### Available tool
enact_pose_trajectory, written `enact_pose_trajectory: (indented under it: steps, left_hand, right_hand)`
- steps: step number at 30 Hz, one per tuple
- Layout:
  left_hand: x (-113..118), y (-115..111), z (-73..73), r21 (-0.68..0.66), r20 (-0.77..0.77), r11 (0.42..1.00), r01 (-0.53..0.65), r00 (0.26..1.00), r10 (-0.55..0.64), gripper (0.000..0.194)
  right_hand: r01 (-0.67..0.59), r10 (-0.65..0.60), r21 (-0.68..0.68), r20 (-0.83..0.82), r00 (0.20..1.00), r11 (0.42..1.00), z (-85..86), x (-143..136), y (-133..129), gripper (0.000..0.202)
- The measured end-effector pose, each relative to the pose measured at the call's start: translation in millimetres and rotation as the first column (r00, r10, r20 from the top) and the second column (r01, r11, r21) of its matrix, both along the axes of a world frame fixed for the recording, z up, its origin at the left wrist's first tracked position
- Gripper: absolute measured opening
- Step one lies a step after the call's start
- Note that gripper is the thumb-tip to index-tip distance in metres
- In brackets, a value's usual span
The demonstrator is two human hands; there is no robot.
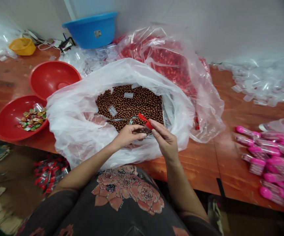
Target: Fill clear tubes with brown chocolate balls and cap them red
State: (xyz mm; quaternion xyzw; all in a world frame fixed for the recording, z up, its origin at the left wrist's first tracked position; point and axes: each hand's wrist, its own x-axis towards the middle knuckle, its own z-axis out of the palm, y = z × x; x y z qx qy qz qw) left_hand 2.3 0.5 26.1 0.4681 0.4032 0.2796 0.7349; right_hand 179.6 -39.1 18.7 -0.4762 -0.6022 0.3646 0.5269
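My left hand (126, 136) grips a small clear plastic container (145, 130) with brown balls inside, held over the near side of a big open bag. My right hand (166, 140) pinches the red flip lid (143, 117) at the container's top; the lid's flap sticks up and to the left. Below both hands, the white plastic bag (70, 121) is spread open around many small round brown balls (142, 101). Several little clear plastic pieces (112, 110) lie on top of the balls.
Two red bowls (55, 73) stand left, the nearer holding wrapped sweets (32, 118). Behind are a blue basin (91, 31) and a clear bag of red pieces (161, 62). Pink-capped containers (271, 150) lie right, clear plastic pieces (272, 78) behind them. Red-capped containers (50, 173) sit below the table's edge.
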Motion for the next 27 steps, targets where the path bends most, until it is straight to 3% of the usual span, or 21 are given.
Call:
enact_pose_trajectory:
  steps: [14,16,19,21,23,27]
  left_hand:
    - [1,-8,-2.3,0.069,0.017,0.994,-0.086,0.996,0.085,0.036]
    - [2,-9,1.1,0.064,0.037,0.994,-0.094,0.995,0.091,0.035]
    - [4,-11,3.6,0.045,0.062,0.995,-0.092,0.994,0.089,0.036]
    - [7,-12,1.4,-0.008,0.093,0.993,-0.117,0.989,0.117,0.037]
    - [11,-13,-2.5,-0.142,0.151,0.977,-0.161,0.972,0.182,0.043]
    - [16,-10,-5.1,-0.470,0.277,0.878,-0.094,0.928,0.247,0.075]
  right_hand:
    - [0.092,-0.093,0.071,0.009,0.996,0.993,-15.1,-6,-9,0.033]
    - [0.039,-0.052,0.135,0.094,0.994,0.990,-18.4,-6,-8,0.043]
    - [-0.047,-0.028,0.256,0.283,0.959,0.966,-22.9,-5,-3,0.074]
    - [-0.053,-0.069,0.301,0.379,0.923,0.952,-24.9,-5,0,0.081]
    - [-0.041,-0.107,0.325,0.425,0.899,0.945,-25.9,-8,0,0.080]
    - [-0.046,-0.126,0.362,0.435,0.892,0.931,-27.0,-14,-2,0.086]
